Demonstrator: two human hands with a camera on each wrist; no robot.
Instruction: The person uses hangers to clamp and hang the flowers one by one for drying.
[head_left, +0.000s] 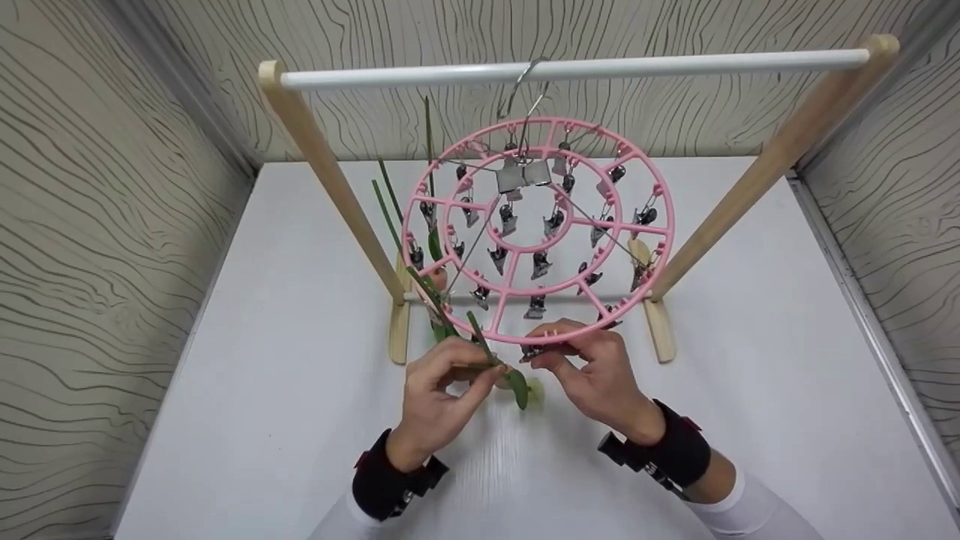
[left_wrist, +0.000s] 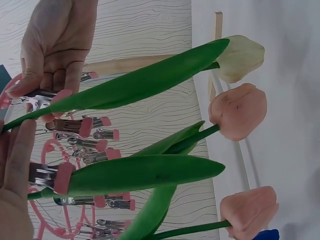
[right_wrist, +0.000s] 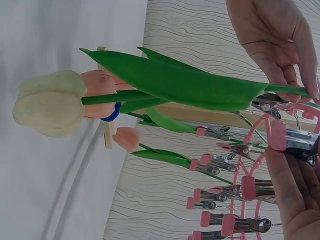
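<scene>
1. Pinching the green stem of the white tulip (right_wrist: pixel 47 102) is our left hand (head_left: pixel 439 394), fingers curled round the stem just under the front rim of the pink clip hanger (head_left: pixel 536 229)
2. Our right hand (head_left: pixel 592 367) has its fingers closed on one clip (right_wrist: pixel 295 142) at that same front rim; looks like it's being squeezed, though we can't tell if its jaws are actually apart
3. The stem tip sits right between our two sets of fingers, touching or nearly touching that clip; the bloom hangs down, just above the white table (head_left: pixel 262 375)
4. Progress-wise, at least two pink tulips (left_wrist: pixel 237 112) already hang from clips on the left side, so we'd say this one's mid-way
5. Most clips are bare, and the hanger hooks over the white rail (head_left: pixel 675 66) of the wooden rack
</scene>
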